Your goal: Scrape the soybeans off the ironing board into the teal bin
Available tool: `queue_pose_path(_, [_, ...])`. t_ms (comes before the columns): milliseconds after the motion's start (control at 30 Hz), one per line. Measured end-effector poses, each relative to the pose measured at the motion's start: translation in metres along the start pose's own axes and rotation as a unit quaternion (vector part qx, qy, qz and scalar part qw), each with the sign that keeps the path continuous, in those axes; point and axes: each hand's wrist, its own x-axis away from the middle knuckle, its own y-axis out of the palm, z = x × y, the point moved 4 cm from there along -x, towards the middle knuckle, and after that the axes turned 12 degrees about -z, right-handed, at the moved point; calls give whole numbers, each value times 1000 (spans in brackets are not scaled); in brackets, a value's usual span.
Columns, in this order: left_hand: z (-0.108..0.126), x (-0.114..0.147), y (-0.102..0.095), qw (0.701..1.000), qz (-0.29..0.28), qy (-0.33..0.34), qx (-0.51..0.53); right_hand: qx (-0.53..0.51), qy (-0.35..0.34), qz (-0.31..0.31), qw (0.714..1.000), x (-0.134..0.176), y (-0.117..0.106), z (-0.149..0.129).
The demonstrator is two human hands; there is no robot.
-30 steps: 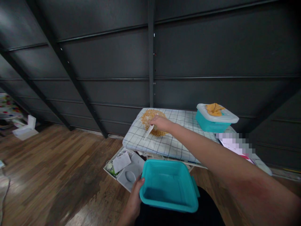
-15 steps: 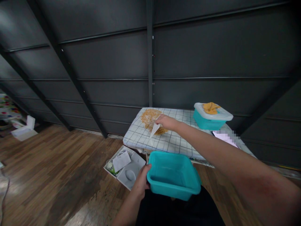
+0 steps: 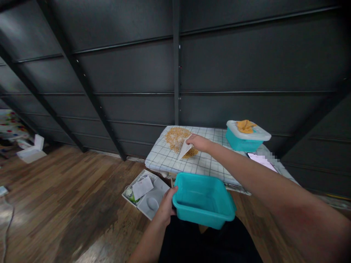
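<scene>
My left hand (image 3: 166, 205) grips the left rim of a turquoise plastic tub (image 3: 201, 216), held above my lap in front of the table. No contents show inside the tub. Stretched out over the table, my right hand (image 3: 199, 142) is closed on a white, flat, ribbed tool (image 3: 185, 148), perhaps a scoop or scraper. The tool's wide end points down at a spread of small yellow beans or kernels (image 3: 175, 136), with whitish, hazy stuff over part of it. The beans lie on a white checked cloth (image 3: 159, 156).
At the table's right stands a turquoise box with a white lid (image 3: 259, 136), an orange cloth (image 3: 246, 126) on top. A phone (image 3: 261, 160) lies near it. On the floor, a white open box (image 3: 157, 190) holds papers and cords. A dark panelled wall (image 3: 131, 73) rises behind the table.
My right hand and the white tool have shifted slightly right over the beans. The tub stays in my left hand, nearly unmoved. The view has turned slightly.
</scene>
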Motion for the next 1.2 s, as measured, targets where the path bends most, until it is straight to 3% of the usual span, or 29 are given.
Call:
queue_pose_path(167, [3, 0, 10, 999, -37, 11, -31, -2, 37, -2, 999, 13, 2, 7])
queue_pose_path(433, [7, 3, 23, 994, -37, 31, -98, -1, 68, 4, 998, 30, 6, 23])
queue_pose_path(667, [9, 13, 29, 991, -18, 52, -119, 2, 71, 58, 996, 34, -1, 25])
queue_pose_path(933, [9, 20, 27, 996, -16, 58, -73, -33, -71, 128, 989, 23, -11, -17])
queue_pose_path(1067, [10, 23, 25, 995, 2, 67, -72, -29, -110, 111, 987, 13, -6, -28])
queue_pose_path(1200, [7, 21, 22, 996, -3, 70, -59, -18, -108, 84, 990, 6, -2, -24])
